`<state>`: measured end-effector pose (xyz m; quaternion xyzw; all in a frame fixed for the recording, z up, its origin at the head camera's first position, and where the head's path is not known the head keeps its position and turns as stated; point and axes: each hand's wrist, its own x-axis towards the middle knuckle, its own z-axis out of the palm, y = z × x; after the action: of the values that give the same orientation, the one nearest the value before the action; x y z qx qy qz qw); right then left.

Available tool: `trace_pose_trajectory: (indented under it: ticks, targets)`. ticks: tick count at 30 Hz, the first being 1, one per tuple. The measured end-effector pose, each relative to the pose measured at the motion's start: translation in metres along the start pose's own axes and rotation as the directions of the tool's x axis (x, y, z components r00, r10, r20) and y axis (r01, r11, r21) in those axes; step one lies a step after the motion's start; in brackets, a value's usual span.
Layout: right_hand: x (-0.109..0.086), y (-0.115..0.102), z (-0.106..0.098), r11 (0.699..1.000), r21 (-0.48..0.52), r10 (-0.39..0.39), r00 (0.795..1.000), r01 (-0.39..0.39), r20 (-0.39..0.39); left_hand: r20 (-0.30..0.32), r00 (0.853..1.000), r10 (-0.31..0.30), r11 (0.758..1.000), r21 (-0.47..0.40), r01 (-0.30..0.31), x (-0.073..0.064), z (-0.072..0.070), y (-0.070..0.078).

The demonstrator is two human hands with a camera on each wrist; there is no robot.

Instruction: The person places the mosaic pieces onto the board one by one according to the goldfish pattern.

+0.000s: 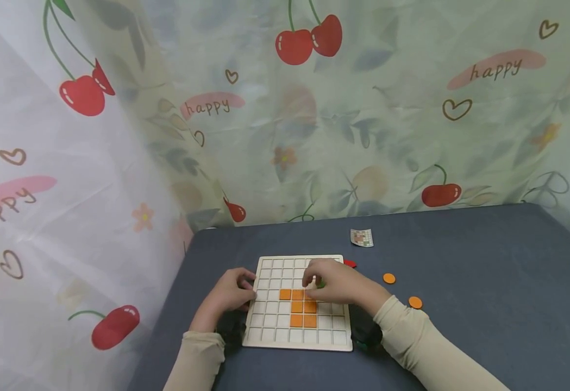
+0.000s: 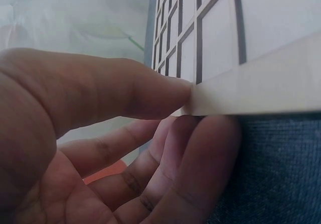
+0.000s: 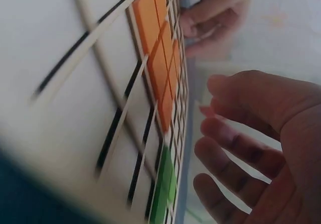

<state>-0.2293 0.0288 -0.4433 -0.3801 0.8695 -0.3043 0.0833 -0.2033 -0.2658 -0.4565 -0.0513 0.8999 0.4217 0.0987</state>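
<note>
A white gridded board (image 1: 267, 336) with a pale wooden rim lies on the dark table. At its left edge my left hand (image 1: 227, 293) pinches the rim, thumb (image 2: 150, 91) on top and fingers (image 2: 210, 153) beneath. Several orange square tiles (image 1: 303, 314) sit in the board's middle cells. My right hand (image 1: 336, 282) hovers over the board's right half, fingers loosely bent, with nothing visible between them. In the right wrist view, a green tile (image 3: 164, 184) lies in the grid beside the orange ones. From the head, the right hand hides most of it.
Two orange discs (image 1: 389, 278) (image 1: 415, 302) lie on the table to the right. Beside the board's upper right corner is a red piece (image 1: 350, 264), partly covered. A small printed card (image 1: 361, 238) lies farther back. A patterned curtain (image 1: 324, 136) stands behind the table.
</note>
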Motion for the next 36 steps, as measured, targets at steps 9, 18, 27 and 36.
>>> trace_pose_trajectory:
  ticks: [9, 18, 27, 36]
  targets:
    - [-0.058, 0.037, -0.030, 0.999, -0.026, 0.027, 0.997, -0.029, -0.068, 0.001, 1.000, 0.002, 1.000, -0.001, -0.002, 0.000, 0.001, 0.001]
    - [-0.107, 0.085, -0.061, 0.984, -0.003, 0.176, 0.963, -0.181, -0.204, -0.006, 1.000, -0.002, 1.000, 0.011, 0.002, 0.000, -0.001, 0.003]
    - [-0.118, 0.106, -0.065, 0.967, -0.006, 0.250, 0.953, -0.255, -0.170, -0.006, 1.000, -0.010, 1.000, 0.010, 0.010, -0.001, 0.000, 0.001]
    - [-0.114, 0.105, -0.060, 0.958, 0.000, 0.282, 0.947, -0.286, -0.151, 0.007, 1.000, 0.013, 1.000, -0.024, -0.012, -0.002, 0.000, 0.000]
